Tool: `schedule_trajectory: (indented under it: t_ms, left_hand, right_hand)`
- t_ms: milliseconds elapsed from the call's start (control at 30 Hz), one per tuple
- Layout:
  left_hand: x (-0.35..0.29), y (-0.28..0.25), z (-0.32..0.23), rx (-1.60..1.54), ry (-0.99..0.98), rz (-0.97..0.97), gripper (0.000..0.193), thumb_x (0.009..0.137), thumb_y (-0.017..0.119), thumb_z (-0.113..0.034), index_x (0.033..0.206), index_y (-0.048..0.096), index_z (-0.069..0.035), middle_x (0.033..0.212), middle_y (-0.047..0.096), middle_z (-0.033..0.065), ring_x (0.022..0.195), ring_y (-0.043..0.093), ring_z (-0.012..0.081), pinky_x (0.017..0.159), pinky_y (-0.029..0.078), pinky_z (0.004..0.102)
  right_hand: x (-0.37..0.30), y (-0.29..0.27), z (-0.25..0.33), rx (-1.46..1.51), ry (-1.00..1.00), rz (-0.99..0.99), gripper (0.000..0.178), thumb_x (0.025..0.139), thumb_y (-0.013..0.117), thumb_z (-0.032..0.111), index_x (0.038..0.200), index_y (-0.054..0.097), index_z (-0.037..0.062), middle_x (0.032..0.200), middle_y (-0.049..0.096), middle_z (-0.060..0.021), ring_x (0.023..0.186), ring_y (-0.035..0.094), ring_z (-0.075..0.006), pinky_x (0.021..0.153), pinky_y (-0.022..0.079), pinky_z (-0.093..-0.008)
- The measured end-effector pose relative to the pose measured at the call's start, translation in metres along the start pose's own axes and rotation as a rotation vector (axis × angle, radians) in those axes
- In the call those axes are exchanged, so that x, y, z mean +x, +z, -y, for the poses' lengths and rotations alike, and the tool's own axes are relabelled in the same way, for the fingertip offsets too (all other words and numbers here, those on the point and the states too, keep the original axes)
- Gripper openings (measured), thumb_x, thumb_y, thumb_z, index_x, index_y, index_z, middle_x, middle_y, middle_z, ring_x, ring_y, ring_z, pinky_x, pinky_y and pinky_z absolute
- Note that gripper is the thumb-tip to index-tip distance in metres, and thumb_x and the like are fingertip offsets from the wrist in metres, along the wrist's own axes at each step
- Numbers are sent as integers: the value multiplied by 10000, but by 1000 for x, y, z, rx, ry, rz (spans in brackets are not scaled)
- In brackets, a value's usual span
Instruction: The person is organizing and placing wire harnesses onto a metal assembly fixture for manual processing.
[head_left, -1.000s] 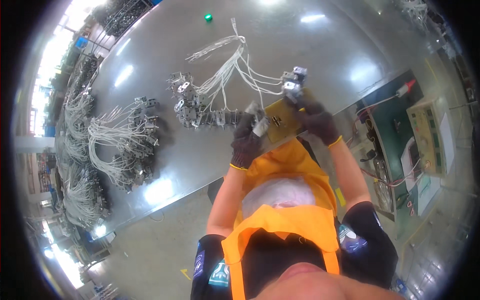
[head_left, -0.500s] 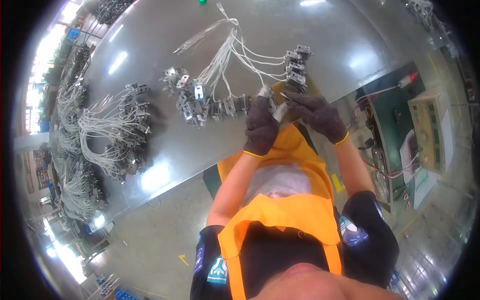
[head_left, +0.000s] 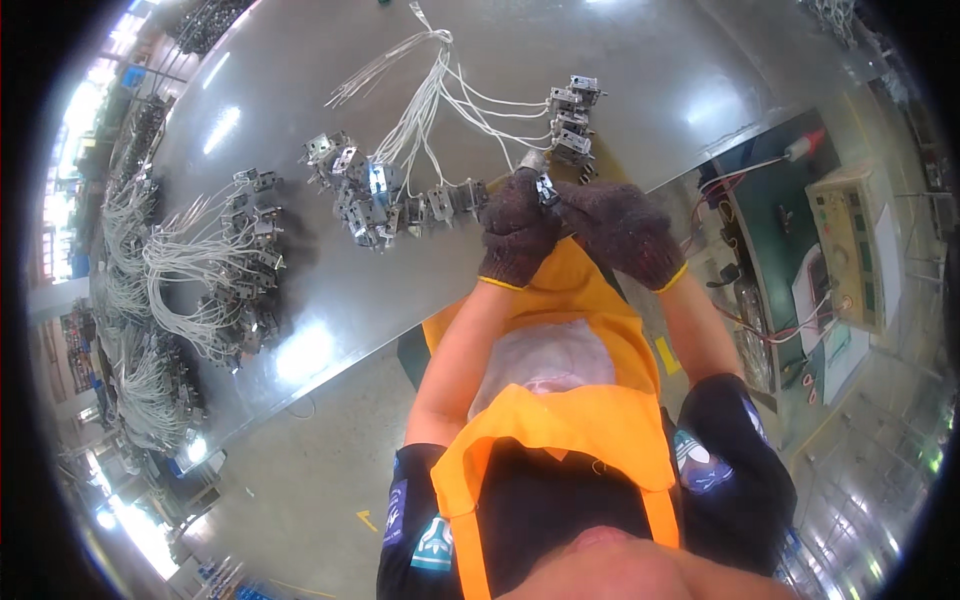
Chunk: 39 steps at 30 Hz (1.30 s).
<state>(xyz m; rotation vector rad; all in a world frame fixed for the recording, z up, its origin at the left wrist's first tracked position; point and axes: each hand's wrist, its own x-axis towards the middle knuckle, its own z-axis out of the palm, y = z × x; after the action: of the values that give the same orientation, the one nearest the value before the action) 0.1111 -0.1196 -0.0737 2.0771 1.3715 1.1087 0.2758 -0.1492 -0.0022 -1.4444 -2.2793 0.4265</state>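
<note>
My left hand [head_left: 518,228], in a dark knit glove, is closed around a small silvery metal part [head_left: 546,190] at the table's near edge. A pale tip [head_left: 533,160] shows at its thumb end. My right hand [head_left: 625,228], gloved alike, presses against that part from the right with curled fingers; what they hold, if anything, is hidden. Thin white wires [head_left: 425,105] gathered in a bundle fan out beyond my hands. Several boxy metal parts hang on their ends, in a stack [head_left: 573,120] to the right and a pile [head_left: 365,195] to the left.
More wired metal parts [head_left: 240,270] lie on the grey metal table [head_left: 330,320] at left, with further heaps [head_left: 145,370] beyond. At right are a beige instrument box [head_left: 845,250] with cables and scissors [head_left: 811,388] on a green surface. An orange apron [head_left: 560,420] hangs before me.
My right hand has moved left against my left hand, and its fingers have curled in. The wires and parts appear slightly further left and up in view.
</note>
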Motion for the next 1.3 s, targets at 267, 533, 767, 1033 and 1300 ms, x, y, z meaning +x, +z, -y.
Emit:
schedule_trajectory:
  t_ms: [267,533,767,1033,1300]
  left_hand:
    - [4,0,-3,8,93,37,291,757,687,-188,967,581,-18,825,612,207,781,619,407,697,496,473]
    - [4,-7,-12,103,77,31,289,783,655,-199,989,571,-15,813,617,213,789,618,411,702,496,483]
    - [-1,-17,-23,174,-55,77,515,809,744,-328,1164,556,-5,939,643,212,891,642,407,783,511,486]
    - [-1,-67,-18,291,277,117,564,776,608,-195,1292,493,0,1257,530,250,1261,451,420,1174,228,515]
    - [6,-73,8,565,63,421,536,748,546,-151,1259,532,10,1295,534,243,1258,475,383,1093,352,473]
  right_hand:
    - [6,-2,13,-162,37,-65,187,892,523,197,929,636,52,790,673,-190,748,671,-384,609,526,-530]
    - [24,-42,35,-321,122,315,226,824,610,202,1001,643,65,826,671,-190,791,672,-380,694,530,-480]
    - [23,-23,204,-33,-147,-247,209,791,617,152,943,666,16,947,669,-188,704,655,-307,721,555,-471]
    - [-36,27,283,167,-581,-56,233,782,636,179,939,642,8,882,631,-162,668,624,-279,653,533,-437]
    - [-53,38,259,4,-601,14,266,772,655,207,935,619,-1,816,593,-137,633,594,-252,585,511,-403]
